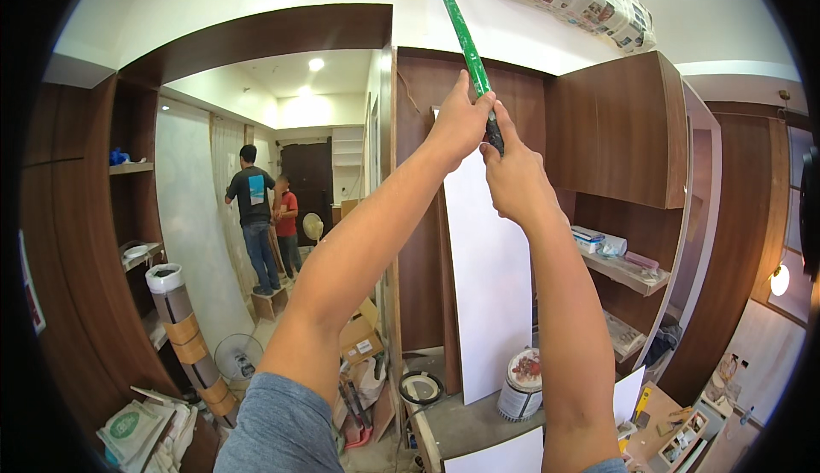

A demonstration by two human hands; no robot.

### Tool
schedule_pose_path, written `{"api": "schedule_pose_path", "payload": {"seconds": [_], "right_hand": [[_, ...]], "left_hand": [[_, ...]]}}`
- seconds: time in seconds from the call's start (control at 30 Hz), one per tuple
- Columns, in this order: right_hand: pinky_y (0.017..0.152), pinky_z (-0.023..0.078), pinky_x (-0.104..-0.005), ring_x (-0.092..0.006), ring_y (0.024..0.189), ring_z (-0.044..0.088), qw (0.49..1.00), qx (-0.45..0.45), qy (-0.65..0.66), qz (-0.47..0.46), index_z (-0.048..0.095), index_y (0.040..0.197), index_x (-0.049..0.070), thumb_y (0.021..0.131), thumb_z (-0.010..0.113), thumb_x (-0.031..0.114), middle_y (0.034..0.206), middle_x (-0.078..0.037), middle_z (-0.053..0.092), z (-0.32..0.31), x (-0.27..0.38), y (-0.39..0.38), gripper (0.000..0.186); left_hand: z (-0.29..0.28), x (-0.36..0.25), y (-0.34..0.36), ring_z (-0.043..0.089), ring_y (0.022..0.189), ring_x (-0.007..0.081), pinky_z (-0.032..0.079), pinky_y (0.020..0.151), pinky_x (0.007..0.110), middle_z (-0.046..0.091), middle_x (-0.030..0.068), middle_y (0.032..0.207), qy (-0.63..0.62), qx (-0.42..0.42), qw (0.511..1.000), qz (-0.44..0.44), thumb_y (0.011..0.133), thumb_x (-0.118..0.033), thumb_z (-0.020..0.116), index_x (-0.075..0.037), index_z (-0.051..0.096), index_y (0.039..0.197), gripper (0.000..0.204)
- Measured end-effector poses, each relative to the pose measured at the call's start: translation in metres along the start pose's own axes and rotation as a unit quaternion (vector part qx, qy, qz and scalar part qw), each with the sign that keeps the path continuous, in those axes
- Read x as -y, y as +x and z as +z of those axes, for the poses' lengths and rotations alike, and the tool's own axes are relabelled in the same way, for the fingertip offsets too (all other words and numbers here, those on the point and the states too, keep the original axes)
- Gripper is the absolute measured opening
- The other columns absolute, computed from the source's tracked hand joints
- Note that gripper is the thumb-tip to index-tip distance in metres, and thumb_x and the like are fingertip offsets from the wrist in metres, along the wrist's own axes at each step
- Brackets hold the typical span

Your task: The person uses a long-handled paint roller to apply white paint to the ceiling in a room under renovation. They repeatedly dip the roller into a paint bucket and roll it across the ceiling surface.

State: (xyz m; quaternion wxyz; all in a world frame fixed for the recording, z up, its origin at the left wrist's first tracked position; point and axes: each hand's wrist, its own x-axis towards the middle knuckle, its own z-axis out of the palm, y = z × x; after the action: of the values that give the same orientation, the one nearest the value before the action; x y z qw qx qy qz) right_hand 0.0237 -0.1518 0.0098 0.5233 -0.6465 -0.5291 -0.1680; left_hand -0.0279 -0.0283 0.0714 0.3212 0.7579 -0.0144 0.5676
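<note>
Both of my arms reach up and forward, gripping a long green pole [461, 33] with a black end. White spots of paint mark it, and its far end runs out of the top of the view. My left hand [461, 123] is closed round the pole just above the black end. Lower down and slightly to the right, my right hand [518, 174] is closed round the black grip. The pole slants up to the left in front of the white upper wall [427, 24].
A newspaper-wrapped unit [581, 3] hangs high at right, above a brown wall cabinet [615, 131]. Below stand a paint can [519, 392] and a tall white panel [487, 276]. Two people [254, 195] appear within the dark frame at left. A tall wrapped roll [184, 328] leans near shelves.
</note>
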Motion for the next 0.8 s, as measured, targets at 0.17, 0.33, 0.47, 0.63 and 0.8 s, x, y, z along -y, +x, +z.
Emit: {"api": "schedule_pose_path", "payload": {"seconds": [0.17,0.33,0.47,0.63,0.8], "right_hand": [[0.091,0.052,-0.0555,-0.0467,0.100,0.069,0.999,-0.012,-0.028,-0.018,0.023,0.164,0.026,0.105,0.049,0.024,0.107,-0.028,0.072,0.008,-0.010,-0.012,0.065],[0.087,0.051,-0.0567,-0.0516,0.093,0.068,0.999,0.029,0.010,0.030,0.025,0.164,0.026,0.104,0.053,0.020,0.109,-0.036,0.068,0.014,-0.018,-0.060,0.066],[0.087,0.051,-0.0564,-0.0524,0.094,0.068,0.999,-0.011,-0.022,-0.020,0.024,0.164,0.026,0.104,0.052,0.022,0.103,-0.034,0.070,0.013,-0.004,-0.032,0.066],[0.085,0.052,-0.0581,-0.0487,0.092,0.070,0.999,-0.021,-0.049,-0.005,0.022,0.164,0.027,0.103,0.052,0.023,0.092,-0.030,0.070,0.007,0.004,-0.014,0.069],[0.080,0.051,-0.0582,-0.0499,0.085,0.068,0.999,-0.004,-0.042,0.008,0.019,0.165,0.030,0.104,0.053,0.022,0.085,-0.029,0.069,0.028,-0.036,-0.068,0.070]], "left_hand": [[-0.002,0.001,-0.018,0.063,0.095,0.0194,0.056,0.076,0.036,0.063,0.0128,0.113,-0.017,0.039,0.999,-0.011,0.107,-0.021,0.057,-0.007,0.014,0.166,0.074],[-0.003,0.008,-0.063,0.063,0.092,0.0182,0.056,0.073,0.036,0.065,0.0118,0.109,-0.011,0.060,0.998,-0.034,0.107,-0.019,0.056,-0.007,0.012,0.166,0.074],[-0.013,0.001,-0.033,0.064,0.088,0.0173,0.056,0.071,0.035,0.066,0.0111,0.109,-0.017,0.052,0.998,-0.010,0.106,-0.018,0.056,-0.007,0.015,0.166,0.072],[-0.011,-0.008,0.004,0.065,0.086,0.0176,0.057,0.073,0.036,0.066,0.0104,0.108,-0.056,0.049,0.997,-0.012,0.106,-0.017,0.055,-0.009,0.017,0.165,0.071],[-0.003,0.018,0.022,0.065,0.082,0.0201,0.060,0.070,0.036,0.059,0.0133,0.112,-0.043,0.000,0.999,-0.026,0.110,-0.017,0.047,-0.010,0.005,0.166,0.071]]}}
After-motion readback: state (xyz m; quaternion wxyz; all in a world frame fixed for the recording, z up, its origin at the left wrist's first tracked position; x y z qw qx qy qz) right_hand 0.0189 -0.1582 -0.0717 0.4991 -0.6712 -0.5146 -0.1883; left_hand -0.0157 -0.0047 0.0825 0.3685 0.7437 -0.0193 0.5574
